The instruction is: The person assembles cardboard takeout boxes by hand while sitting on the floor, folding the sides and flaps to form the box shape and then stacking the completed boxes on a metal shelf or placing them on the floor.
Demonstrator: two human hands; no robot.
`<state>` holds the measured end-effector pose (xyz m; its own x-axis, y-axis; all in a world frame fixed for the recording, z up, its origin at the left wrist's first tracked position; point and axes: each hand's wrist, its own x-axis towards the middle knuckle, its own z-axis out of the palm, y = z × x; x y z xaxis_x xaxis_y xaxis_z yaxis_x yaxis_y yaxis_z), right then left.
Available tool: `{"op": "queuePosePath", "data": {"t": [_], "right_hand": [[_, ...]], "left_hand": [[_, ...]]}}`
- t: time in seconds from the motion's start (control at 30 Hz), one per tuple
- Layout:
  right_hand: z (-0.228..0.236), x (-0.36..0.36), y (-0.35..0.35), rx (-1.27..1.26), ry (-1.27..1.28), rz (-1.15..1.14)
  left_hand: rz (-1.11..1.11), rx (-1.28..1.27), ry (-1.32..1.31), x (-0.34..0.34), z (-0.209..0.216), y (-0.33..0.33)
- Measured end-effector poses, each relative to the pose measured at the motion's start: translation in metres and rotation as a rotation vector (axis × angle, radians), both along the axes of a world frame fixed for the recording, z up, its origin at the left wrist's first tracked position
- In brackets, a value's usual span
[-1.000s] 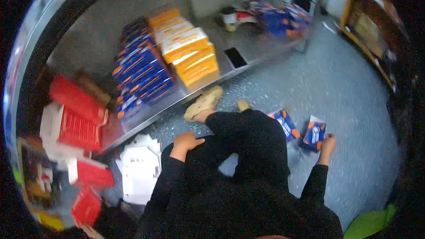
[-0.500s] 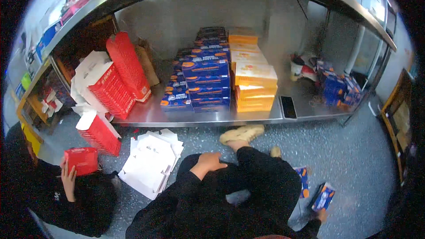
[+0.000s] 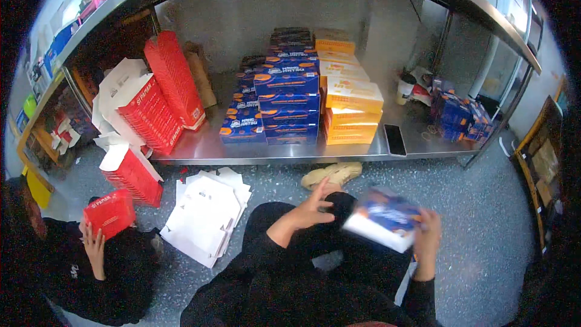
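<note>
Shelf (image 3: 272, 152) stacked with blue boxes (image 3: 287, 94), right hand (image 3: 426, 239) gripping blue carton (image 3: 384, 218)

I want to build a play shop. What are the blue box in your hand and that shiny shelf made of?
The blue box looks like thin printed cardboard: flat folded panels, white underside. The shelf looks like bare polished metal, probably steel: grey and mirroring the stacked boxes.
</note>
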<state>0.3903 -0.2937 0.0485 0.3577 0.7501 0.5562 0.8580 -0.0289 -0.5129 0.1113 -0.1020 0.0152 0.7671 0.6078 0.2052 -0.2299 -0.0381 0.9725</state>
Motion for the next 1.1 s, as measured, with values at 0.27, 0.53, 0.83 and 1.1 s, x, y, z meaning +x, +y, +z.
{"op": "queuePosePath", "data": {"t": [0.27,0.53,0.83,1.1], "right_hand": [[-0.007,-0.108,0.067,0.108,-0.089,0.152],[-0.039,-0.134,0.074,-0.099,0.388,0.09],[-0.017,-0.141,0.07,-0.103,1.13,0.325],[-0.045,-0.079,0.06,-0.416,1.677,0.104]], "left_hand": [[0.461,-0.481,-0.166,-0.039,-0.012,-0.054],[0.715,0.157,0.0,-0.046,-0.016,-0.065],[0.506,0.199,-0.027,-0.072,-0.041,-0.02],[0.306,1.136,0.329,-0.094,-0.007,-0.039]]}}
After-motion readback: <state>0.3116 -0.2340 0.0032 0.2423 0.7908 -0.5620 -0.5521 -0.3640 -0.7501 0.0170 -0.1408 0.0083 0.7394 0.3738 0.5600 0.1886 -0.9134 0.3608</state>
